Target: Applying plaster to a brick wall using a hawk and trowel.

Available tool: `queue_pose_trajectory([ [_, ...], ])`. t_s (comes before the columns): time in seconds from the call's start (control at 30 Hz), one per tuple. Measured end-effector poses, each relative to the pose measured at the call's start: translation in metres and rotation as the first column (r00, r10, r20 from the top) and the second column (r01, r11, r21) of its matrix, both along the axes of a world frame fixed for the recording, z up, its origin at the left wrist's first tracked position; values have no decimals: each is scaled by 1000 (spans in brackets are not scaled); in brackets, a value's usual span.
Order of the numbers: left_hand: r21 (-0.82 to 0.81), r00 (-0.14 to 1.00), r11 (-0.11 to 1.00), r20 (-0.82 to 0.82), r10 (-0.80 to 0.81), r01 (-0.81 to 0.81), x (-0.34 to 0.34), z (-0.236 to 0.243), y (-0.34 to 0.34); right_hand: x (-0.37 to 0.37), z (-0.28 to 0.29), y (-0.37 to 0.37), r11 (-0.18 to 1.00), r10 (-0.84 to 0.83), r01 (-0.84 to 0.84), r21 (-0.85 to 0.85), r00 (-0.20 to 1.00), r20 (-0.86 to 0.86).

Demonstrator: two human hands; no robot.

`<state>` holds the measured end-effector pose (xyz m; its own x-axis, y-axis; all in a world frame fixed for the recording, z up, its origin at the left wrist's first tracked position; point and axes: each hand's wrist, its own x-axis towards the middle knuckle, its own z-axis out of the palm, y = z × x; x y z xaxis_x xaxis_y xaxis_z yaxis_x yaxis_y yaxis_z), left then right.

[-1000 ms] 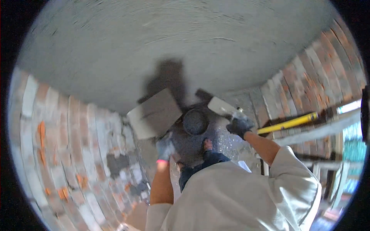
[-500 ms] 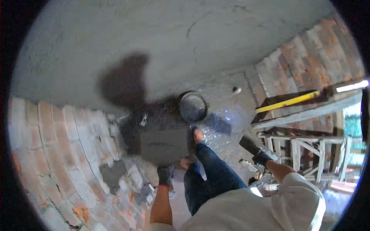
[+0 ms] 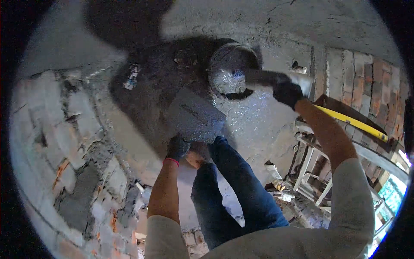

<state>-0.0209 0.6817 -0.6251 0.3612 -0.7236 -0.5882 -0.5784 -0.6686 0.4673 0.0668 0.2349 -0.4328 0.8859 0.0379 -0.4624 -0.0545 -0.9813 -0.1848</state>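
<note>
My left hand (image 3: 178,147), in a dark glove with a red band at the wrist, grips a flat grey plasterer's hawk (image 3: 196,117) from its near edge. The hawk is held tilted in front of my legs, with a thin dark line across its face. Farther right, my gloved right hand (image 3: 288,92) is closed on a rectangular plastering trowel (image 3: 264,78). The trowel's blade reaches over the right side of a round bucket (image 3: 217,60), which stands on the wet floor by the wall. Shadow hides much of the bucket's inside.
A grey plastered wall (image 3: 233,21) runs across the far side. Rough brick walls stand at left (image 3: 47,142) and right. A yellow spirit level (image 3: 353,124) leans at right, near a wooden frame (image 3: 311,175). A small pale object (image 3: 131,77) lies left of the bucket.
My right hand has swung the trowel from the lower right up and left to the bucket. The hawk has turned and now tilts. My view has dipped toward the floor.
</note>
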Motion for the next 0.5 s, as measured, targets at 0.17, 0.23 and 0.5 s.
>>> queue_pose_trajectory([
  [0.17,-60,942,950,-158,296,-308,-9,-94,-22,80,-123,-19,978,140,-157,-134,981,-134],
  [0.23,-184,949,933,-115,292,-309,-18,-113,-38,80,-157,-15,965,77,-110,-239,987,-143],
  [0.5,-251,981,958,92,170,-142,-23,-156,-31,65,-161,46,834,544,-539,-118,839,13],
])
